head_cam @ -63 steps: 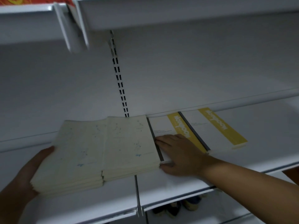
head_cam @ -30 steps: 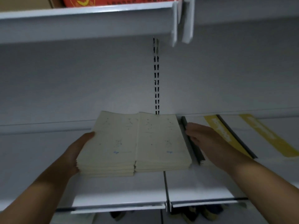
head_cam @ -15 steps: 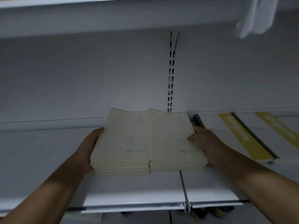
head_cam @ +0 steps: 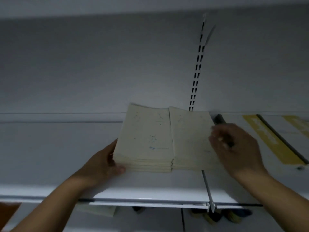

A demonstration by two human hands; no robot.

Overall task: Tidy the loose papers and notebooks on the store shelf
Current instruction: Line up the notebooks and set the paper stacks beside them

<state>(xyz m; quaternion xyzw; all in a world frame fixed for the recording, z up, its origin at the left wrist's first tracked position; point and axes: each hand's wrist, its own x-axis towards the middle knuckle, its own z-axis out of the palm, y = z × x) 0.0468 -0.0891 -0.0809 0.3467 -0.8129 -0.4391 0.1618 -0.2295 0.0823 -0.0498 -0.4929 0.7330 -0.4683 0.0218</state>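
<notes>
Two stacks of cream notebooks lie side by side on the white shelf [head_cam: 50, 156], touching each other: a left stack [head_cam: 147, 136] and a right stack [head_cam: 189, 138]. My left hand [head_cam: 102, 163] grips the left stack's left side, thumb at its front corner. My right hand [head_cam: 237, 148] hovers, blurred, over the right stack's right edge with its fingers curled. Whether it holds anything is unclear. Behind it shows the black spine [head_cam: 219, 118] of a white notebook. Farther right lies a white notebook with a yellow band [head_cam: 270, 139].
A slotted upright [head_cam: 196, 76] runs up the back wall behind the stacks. A shelf joint [head_cam: 207, 190] crosses the front lip below the right stack. Another yellow-banded notebook [head_cam: 297, 124] lies at the far right. Paper [head_cam: 98, 210] and dark items [head_cam: 217, 216] sit below the shelf.
Both hands squared the two cream stacks together from their outer sides. My right hand has since risen off the right edge and is blurred in motion. The view shifted left.
</notes>
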